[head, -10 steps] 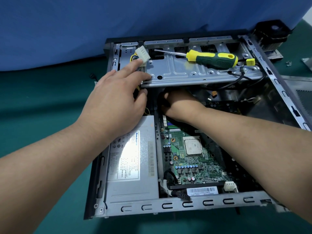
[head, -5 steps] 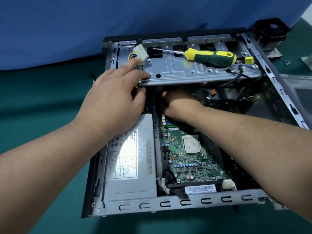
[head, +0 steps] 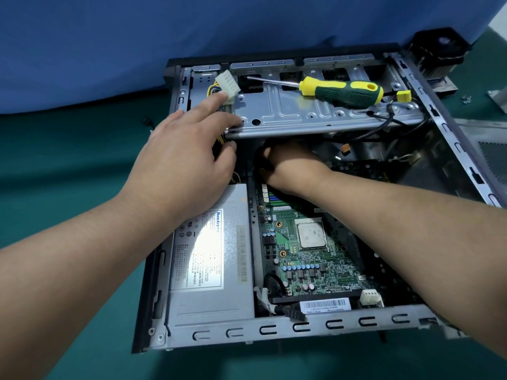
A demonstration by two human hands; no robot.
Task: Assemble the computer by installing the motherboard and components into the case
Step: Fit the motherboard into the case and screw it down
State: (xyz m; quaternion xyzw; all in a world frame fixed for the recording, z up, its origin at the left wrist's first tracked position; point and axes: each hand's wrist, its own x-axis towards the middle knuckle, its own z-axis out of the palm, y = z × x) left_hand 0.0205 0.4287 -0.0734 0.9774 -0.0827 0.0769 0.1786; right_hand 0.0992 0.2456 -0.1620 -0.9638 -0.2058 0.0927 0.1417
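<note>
The open computer case (head: 301, 327) lies flat on a green mat. Inside it sit the green motherboard (head: 310, 270) with its bare CPU (head: 312, 233) and the silver power supply (head: 211, 270). A metal drive bracket (head: 315, 116) spans the far end. My left hand (head: 186, 160) holds the bracket's left end, fingers on top and thumb under the edge, with the index finger touching a white power connector (head: 227, 83). My right hand (head: 290, 168) reaches under the bracket above the motherboard's far end. Its fingers are hidden by the bracket and something black.
A yellow and green screwdriver (head: 343, 91) lies on the bracket. A black cooler fan (head: 439, 50) stands behind the case's far right corner, with small screws (head: 466, 98) near it. A metal side panel (head: 491, 149) lies to the right. A blue cloth hangs behind.
Both hands stay where they were; only the view has shifted slightly.
</note>
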